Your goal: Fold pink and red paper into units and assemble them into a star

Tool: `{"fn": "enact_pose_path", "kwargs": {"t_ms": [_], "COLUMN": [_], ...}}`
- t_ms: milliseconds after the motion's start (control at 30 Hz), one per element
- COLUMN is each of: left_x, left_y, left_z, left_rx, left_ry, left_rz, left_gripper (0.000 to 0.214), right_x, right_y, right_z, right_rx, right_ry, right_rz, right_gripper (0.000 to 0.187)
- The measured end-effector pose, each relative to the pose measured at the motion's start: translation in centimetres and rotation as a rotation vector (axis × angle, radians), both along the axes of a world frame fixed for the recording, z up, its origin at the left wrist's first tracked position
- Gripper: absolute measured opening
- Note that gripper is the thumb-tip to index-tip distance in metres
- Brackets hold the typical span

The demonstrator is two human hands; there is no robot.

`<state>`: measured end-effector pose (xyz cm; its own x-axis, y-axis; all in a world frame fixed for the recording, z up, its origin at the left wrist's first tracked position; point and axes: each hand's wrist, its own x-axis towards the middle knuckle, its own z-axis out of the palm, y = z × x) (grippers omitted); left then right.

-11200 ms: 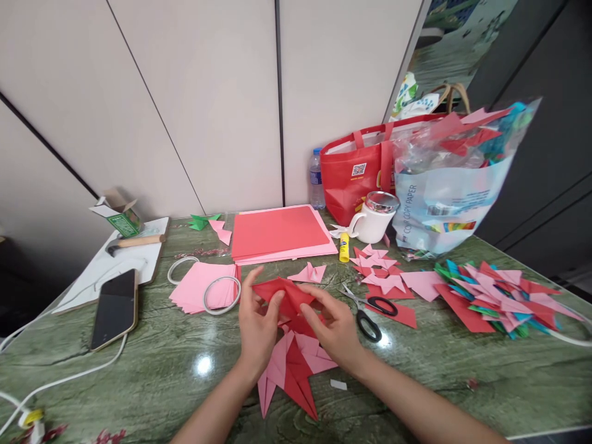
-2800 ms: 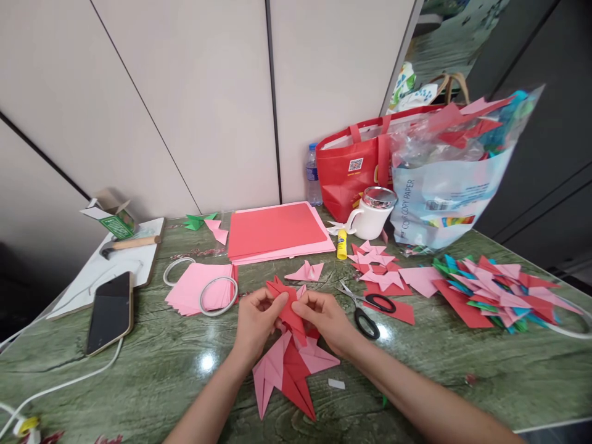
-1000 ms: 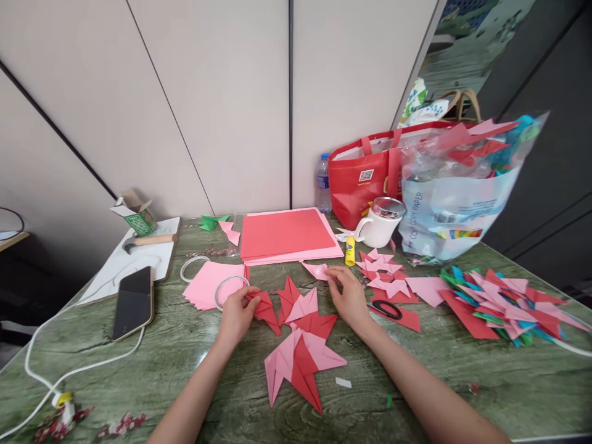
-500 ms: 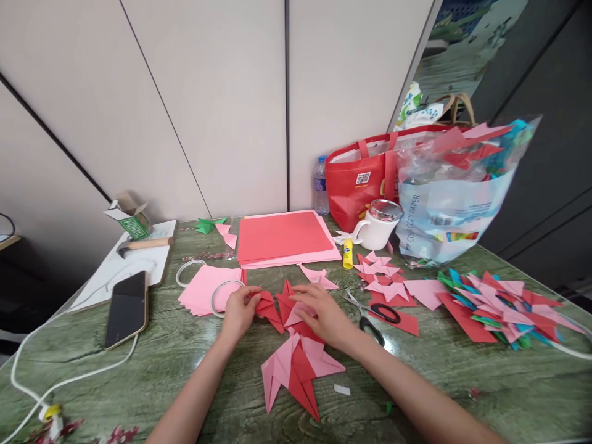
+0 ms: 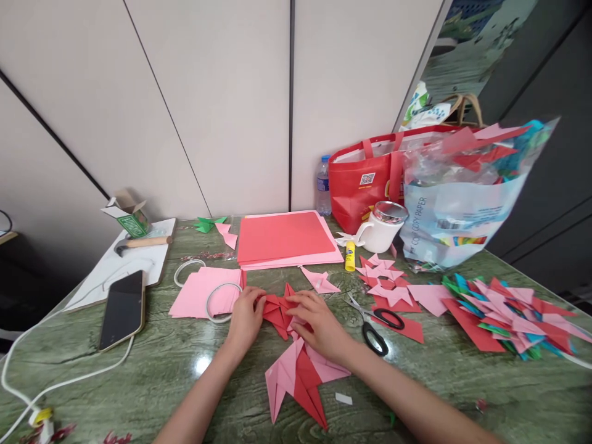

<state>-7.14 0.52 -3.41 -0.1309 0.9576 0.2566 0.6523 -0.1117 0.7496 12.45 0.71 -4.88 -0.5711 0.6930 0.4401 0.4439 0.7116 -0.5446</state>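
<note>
Between my hands lies a folded paper star (image 5: 309,382) of pink and red pieces, its lower points spread toward me. My left hand (image 5: 247,320) pinches a red folded paper piece (image 5: 276,316) at its left end. The piece's right end meets the upper part of the star. My right hand (image 5: 321,324) curls over that upper part, fingertips on the red paper; it covers much of the join. A red point sticks up between the two hands.
Scissors (image 5: 374,320) lie right of my right hand, near a glue stick (image 5: 350,256) and a white mug (image 5: 382,231). Tape rings and pink squares (image 5: 194,296) are at left, with a phone (image 5: 123,310) beyond. Folded pieces (image 5: 513,314) pile at right; paper sheets (image 5: 284,237) lie behind.
My left hand has brought the red piece right, against the star's upper part. The fingers of my right hand have closed in over the join. The view has shifted slightly.
</note>
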Motion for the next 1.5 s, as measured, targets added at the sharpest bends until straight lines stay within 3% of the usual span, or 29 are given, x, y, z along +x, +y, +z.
{"fn": "enact_pose_path", "kwargs": {"t_ms": [200,333,533,667,867,1100,1300,1500], "left_x": [-0.1,-0.8,-1.7,-1.6,-1.1,-0.9,-0.8,-0.8], "left_y": [-0.6,-0.8,-1.2,-1.2,-1.5,-1.6,-1.6,-1.5], "left_z": [-0.1,0.7,2.0,1.9,1.9,1.3,1.5,1.6], "left_rx": [0.024,0.058,0.026,-0.005,0.0,0.022,0.014,0.024], "left_ry": [0.15,0.306,0.293,0.323,0.371,0.466,0.508,0.496], "left_rz": [-0.039,-0.078,-0.355,-0.434,-0.463,-0.446,-0.443,-0.458], "left_gripper": [0.021,0.022,0.033,0.038,0.031,0.042,0.042,0.041], "right_x": [0.0,0.0,0.0,0.1,0.1,0.8,2.3,2.3], "right_y": [-0.2,-0.1,-0.1,-0.1,-0.1,0.8,2.2,2.4], "right_z": [-0.5,-0.6,-0.7,-0.7,-0.7,0.4,0.9,0.3], "right_rx": [0.0,-0.01,-0.011,-0.01,-0.021,-0.154,-0.379,-0.412], "right_ry": [0.021,0.015,0.009,0.008,0.033,0.219,0.455,0.566], "right_rz": [-0.034,-0.039,-0.041,-0.041,-0.03,-0.017,-0.203,-0.275], "right_gripper": [0.019,0.019,0.02,0.02,0.02,0.028,0.033,0.029]}}
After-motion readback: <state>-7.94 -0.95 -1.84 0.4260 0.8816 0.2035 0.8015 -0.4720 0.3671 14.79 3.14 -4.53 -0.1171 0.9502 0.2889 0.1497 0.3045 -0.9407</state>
